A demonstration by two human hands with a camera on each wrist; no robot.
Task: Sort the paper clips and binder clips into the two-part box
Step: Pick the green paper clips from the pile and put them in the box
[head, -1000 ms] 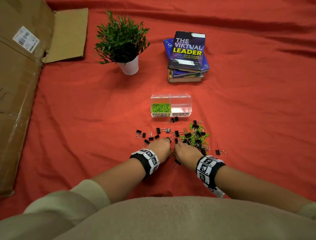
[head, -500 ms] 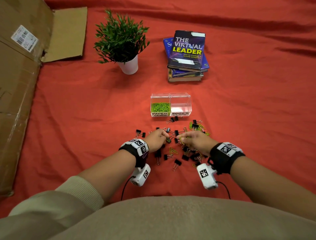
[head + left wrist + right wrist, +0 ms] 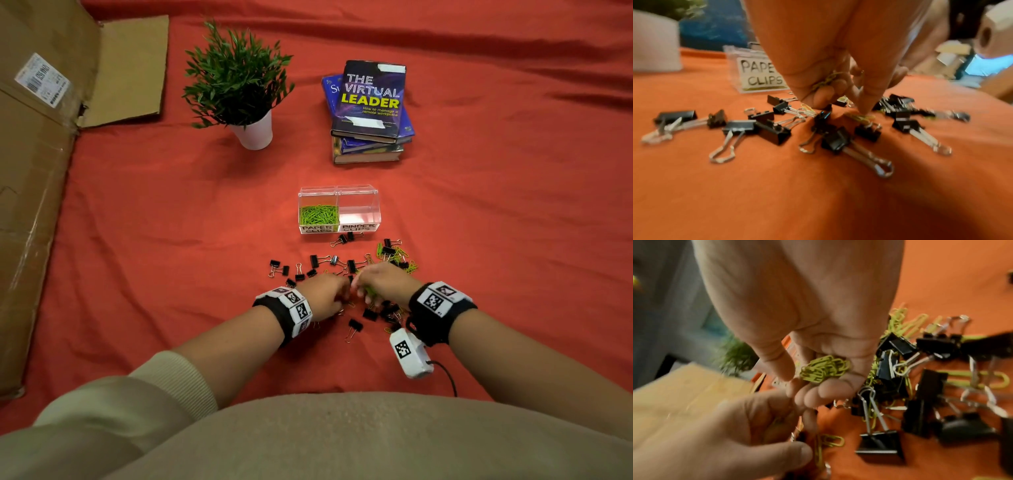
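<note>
A clear two-part box (image 3: 339,197) stands beyond the pile; its left half, labelled PAPER CLIPS, holds green paper clips (image 3: 318,215), and its right half, labelled BINDER CLIPS, looks bare. Black binder clips (image 3: 313,261) and green paper clips (image 3: 399,251) lie scattered on the red cloth in front of it. My right hand (image 3: 818,382) cups a bunch of green paper clips (image 3: 824,369) in curled fingers. My left hand (image 3: 836,97) holds a few paper clips (image 3: 828,79) in curled fingers while a fingertip (image 3: 865,110) touches a paper clip (image 3: 861,116) on the cloth. Both hands meet over the pile (image 3: 352,291).
A potted plant (image 3: 239,85) and a stack of books (image 3: 370,109) stand behind the box. A large cardboard box (image 3: 37,171) lies along the left. Red cloth (image 3: 513,205) covers the whole surface. Binder clips (image 3: 376,313) lie under and beside my wrists.
Both hands lifted from the cloth, moved toward the box, then dropped back together over the pile. The right hand turned and now shows its wrist camera hanging below.
</note>
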